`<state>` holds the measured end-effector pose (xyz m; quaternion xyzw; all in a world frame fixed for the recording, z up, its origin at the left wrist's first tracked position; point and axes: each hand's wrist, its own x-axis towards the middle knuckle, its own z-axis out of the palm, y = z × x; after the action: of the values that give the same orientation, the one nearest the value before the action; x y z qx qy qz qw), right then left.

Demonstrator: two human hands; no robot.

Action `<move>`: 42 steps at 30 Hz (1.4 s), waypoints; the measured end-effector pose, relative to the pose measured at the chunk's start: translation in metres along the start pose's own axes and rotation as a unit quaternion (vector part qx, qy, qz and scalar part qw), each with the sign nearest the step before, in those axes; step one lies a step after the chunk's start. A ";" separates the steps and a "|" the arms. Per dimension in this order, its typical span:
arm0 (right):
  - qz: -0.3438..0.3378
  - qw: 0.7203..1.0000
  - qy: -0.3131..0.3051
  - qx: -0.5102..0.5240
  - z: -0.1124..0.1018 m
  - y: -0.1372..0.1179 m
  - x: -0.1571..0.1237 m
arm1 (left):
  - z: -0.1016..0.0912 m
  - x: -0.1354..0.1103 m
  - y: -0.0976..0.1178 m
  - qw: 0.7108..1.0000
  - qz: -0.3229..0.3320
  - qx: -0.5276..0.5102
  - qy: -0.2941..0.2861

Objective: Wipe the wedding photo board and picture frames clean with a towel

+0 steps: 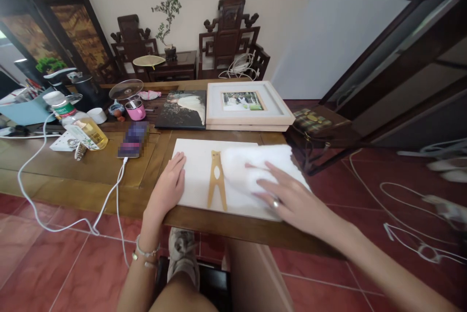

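A white board [195, 176] lies flat at the table's front edge. My left hand [171, 182] rests on the board's left edge, fingers stretched out and holding nothing. A flat, tan, A-shaped piece [216, 181] with an oval hole lies on the board between my hands; I cannot tell its kind. Over the right part of the board spreads a soft white sheet [279, 156] with a ragged edge, like tissue or wadding. My right hand [282, 194] lies on this sheet with fingers apart, slightly blurred, a ring on one finger.
Behind the board are a framed photo [251, 103] and a dark picture panel [182, 109]. To the left lie a phone [134, 139] on a white cable, a pink cup [135, 110], a bottle [82, 122] and a power strip [65, 142]. A bag [317, 125] stands right of the table.
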<state>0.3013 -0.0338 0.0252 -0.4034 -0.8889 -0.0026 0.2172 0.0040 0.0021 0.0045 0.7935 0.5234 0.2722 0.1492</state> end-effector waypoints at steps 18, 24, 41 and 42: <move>-0.061 0.997 -0.007 0.045 -0.012 -0.046 -0.030 | 0.001 0.000 -0.001 1.000 0.007 -0.010 0.013; -0.069 0.995 -0.022 0.072 -0.016 -0.039 -0.035 | 0.001 0.000 -0.001 1.000 0.007 -0.008 0.011; 0.096 0.995 -0.012 0.038 0.013 0.044 0.038 | 0.000 -0.001 -0.001 1.000 0.008 -0.014 0.008; 0.084 0.996 -0.009 0.039 0.012 0.035 0.031 | 0.000 -0.001 -0.001 1.000 0.008 -0.015 0.010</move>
<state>0.3042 0.0139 0.0204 -0.4677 -0.8531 0.0541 0.2248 0.0028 0.0018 0.0033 0.7925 0.5149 0.2886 0.1535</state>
